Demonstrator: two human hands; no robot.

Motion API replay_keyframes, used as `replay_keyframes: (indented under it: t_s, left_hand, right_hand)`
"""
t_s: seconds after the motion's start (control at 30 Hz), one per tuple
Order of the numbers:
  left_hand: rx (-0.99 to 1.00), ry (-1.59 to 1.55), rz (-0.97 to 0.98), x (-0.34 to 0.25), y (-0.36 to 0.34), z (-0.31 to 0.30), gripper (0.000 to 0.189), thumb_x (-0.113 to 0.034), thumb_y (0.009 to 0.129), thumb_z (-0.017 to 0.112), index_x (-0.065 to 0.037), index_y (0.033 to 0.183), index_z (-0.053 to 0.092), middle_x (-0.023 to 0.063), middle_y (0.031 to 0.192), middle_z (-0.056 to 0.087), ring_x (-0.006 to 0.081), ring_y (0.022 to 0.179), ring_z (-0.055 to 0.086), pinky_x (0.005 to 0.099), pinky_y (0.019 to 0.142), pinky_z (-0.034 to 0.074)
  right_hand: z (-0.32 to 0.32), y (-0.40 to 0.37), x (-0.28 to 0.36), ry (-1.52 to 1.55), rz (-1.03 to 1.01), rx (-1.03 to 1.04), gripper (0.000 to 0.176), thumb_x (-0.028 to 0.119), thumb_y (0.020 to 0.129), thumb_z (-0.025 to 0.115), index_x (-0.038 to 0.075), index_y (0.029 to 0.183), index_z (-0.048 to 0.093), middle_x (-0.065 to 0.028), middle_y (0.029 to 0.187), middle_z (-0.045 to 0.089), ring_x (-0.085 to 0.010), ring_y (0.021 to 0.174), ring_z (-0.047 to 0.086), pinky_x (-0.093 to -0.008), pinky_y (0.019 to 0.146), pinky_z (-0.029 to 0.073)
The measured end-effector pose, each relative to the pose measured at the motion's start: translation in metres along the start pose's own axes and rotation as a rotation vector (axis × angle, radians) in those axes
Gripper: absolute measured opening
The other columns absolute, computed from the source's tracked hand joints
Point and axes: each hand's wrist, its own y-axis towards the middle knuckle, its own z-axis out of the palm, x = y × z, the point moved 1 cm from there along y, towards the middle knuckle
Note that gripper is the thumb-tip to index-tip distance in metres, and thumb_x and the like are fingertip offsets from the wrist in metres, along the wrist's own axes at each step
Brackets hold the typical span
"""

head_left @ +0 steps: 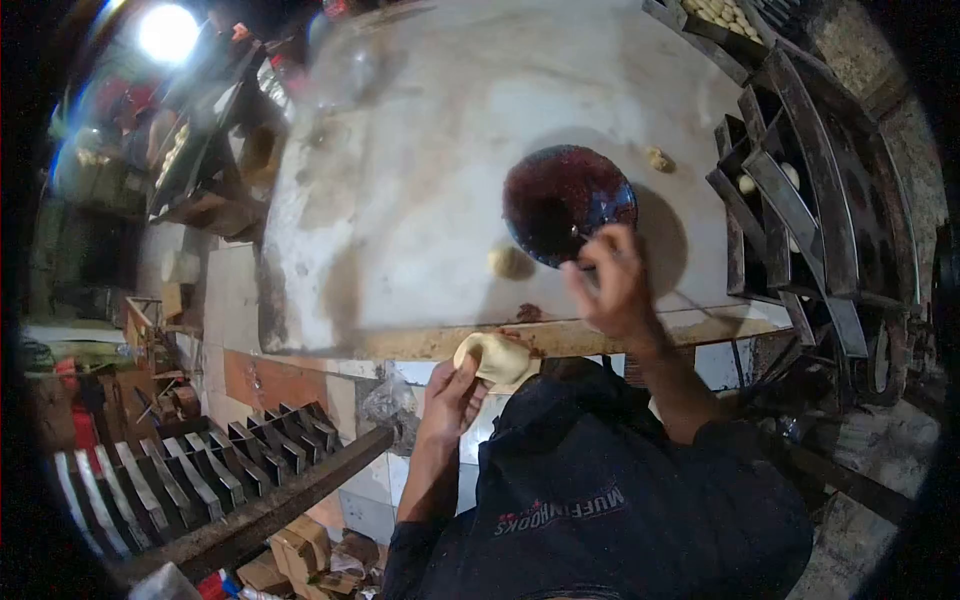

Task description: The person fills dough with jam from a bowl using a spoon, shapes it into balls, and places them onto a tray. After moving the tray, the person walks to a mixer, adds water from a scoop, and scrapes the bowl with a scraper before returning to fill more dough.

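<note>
a dark shirt (640, 490) is being worn; flat dough (510, 362) is being pinched by the left hand (453, 395) beside the counter (430, 200). the right hand (612, 285), grip too blurred to tell, is being held at the bowl (622, 205).

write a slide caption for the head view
Left hand holding flattened dough, right hand at a bowl of dark red mix.
</note>
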Motion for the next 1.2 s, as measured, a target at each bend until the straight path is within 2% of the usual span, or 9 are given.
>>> replay_keyframes:
  t_s: [0.03, 0.13, 0.17, 0.4, 0.77, 0.97, 1.07, 1.13, 1.2]
  left_hand:
    - [-0.068, 0.165, 0.063, 0.0, 0.005, -0.002, 0.04, -0.021, 0.095, 0.054, 0.007, 0.123, 0.05, 0.0168, 0.122, 0.058, 0.0265, 0.112, 0.059, 0.0388, 0.097, 0.048]
    - [-0.072, 0.192, 0.121, -0.011, 0.026, 0.012, 0.043, -0.02, 0.094, 0.052, 0.01, 0.126, 0.049, 0.0227, 0.131, 0.051, 0.0291, 0.118, 0.054, 0.0391, 0.1, 0.044]
    - [-0.084, 0.209, 0.12, -0.014, 0.032, 0.018, 0.045, -0.02, 0.095, 0.051, 0.01, 0.128, 0.047, 0.0226, 0.135, 0.048, 0.029, 0.122, 0.05, 0.0396, 0.102, 0.042]
    - [-0.186, 0.151, 0.165, -0.015, 0.056, 0.008, 0.056, -0.022, 0.096, 0.049, -0.004, 0.145, 0.029, 0.0186, 0.131, 0.051, 0.0277, 0.123, 0.048, 0.04, 0.103, 0.038]
    - [-0.102, 0.082, 0.198, -0.017, 0.064, 0.01, 0.06, -0.024, 0.093, 0.054, 0.003, 0.142, 0.032, 0.0182, 0.134, 0.048, 0.0271, 0.124, 0.047, 0.0399, 0.103, 0.037]
    - [-0.221, 0.181, 0.215, -0.011, 0.089, 0.031, 0.05, -0.018, 0.095, 0.049, 0.007, 0.137, 0.037, 0.0204, 0.132, 0.049, 0.0288, 0.123, 0.048, 0.0405, 0.105, 0.037]
    - [-0.227, 0.133, 0.263, -0.004, 0.111, 0.038, 0.044, -0.018, 0.097, 0.046, 0.007, 0.132, 0.043, 0.0196, 0.133, 0.049, 0.029, 0.123, 0.048, 0.0424, 0.104, 0.038]
    - [-0.28, 0.039, 0.232, -0.004, 0.124, 0.053, 0.043, -0.019, 0.097, 0.047, 0.007, 0.132, 0.043, 0.0192, 0.132, 0.049, 0.0292, 0.122, 0.049, 0.0427, 0.104, 0.038]
    - [-0.248, -0.004, 0.203, -0.003, 0.136, 0.066, 0.044, -0.022, 0.098, 0.046, 0.006, 0.131, 0.044, 0.0184, 0.13, 0.051, 0.0291, 0.121, 0.05, 0.0423, 0.104, 0.039]
  right_hand:
    - [-0.01, 0.0, -0.024, -0.275, 0.059, 0.026, 0.025, 0.02, 0.077, 0.069, 0.002, 0.081, 0.052, -0.0191, 0.091, 0.053, -0.0346, 0.084, 0.053, -0.0431, 0.074, 0.043]
    - [-0.016, 0.01, -0.072, -0.202, 0.454, 0.571, 0.027, 0.018, 0.077, 0.069, 0.001, 0.081, 0.048, -0.0199, 0.076, 0.058, -0.0407, 0.076, 0.059, -0.0483, 0.067, 0.044]
    - [-0.012, 0.013, -0.075, -0.198, 0.46, 0.577, 0.027, 0.018, 0.077, 0.069, 0.001, 0.081, 0.048, -0.0199, 0.076, 0.058, -0.0407, 0.076, 0.059, -0.0483, 0.067, 0.044]
    - [0.018, 0.042, -0.094, -0.335, 0.193, 0.648, 0.011, 0.008, 0.083, 0.055, 0.001, 0.09, 0.057, -0.0233, 0.077, 0.061, -0.0423, 0.078, 0.061, -0.0513, 0.068, 0.047]
    - [0.025, 0.044, -0.112, -0.396, -0.002, 0.594, 0.038, 0.004, 0.081, 0.05, 0.006, 0.118, 0.059, -0.015, 0.091, 0.061, -0.0344, 0.073, 0.064, -0.0435, 0.066, 0.053]
    - [0.022, 0.042, -0.131, -0.182, -0.068, 0.663, 0.03, 0.005, 0.082, 0.053, 0.005, 0.109, 0.066, -0.014, 0.074, 0.063, -0.0309, 0.066, 0.065, -0.0421, 0.062, 0.052]
    - [0.017, 0.044, -0.152, 0.38, 0.232, 0.61, 0.025, 0.009, 0.085, 0.058, 0.002, 0.107, 0.068, -0.0109, 0.064, 0.062, -0.0182, 0.059, 0.062, -0.035, 0.056, 0.049]
    - [-0.003, 0.055, -0.14, 0.786, 0.851, 0.841, 0.029, 0.013, 0.084, 0.065, 0.001, 0.111, 0.065, -0.0084, 0.055, 0.054, -0.0106, 0.063, 0.058, -0.0279, 0.056, 0.047]
    - [-0.006, 0.043, -0.13, 0.736, 0.601, 0.725, 0.028, 0.01, 0.085, 0.063, 0.001, 0.111, 0.065, -0.0072, 0.056, 0.053, -0.0118, 0.06, 0.057, -0.0276, 0.054, 0.047]
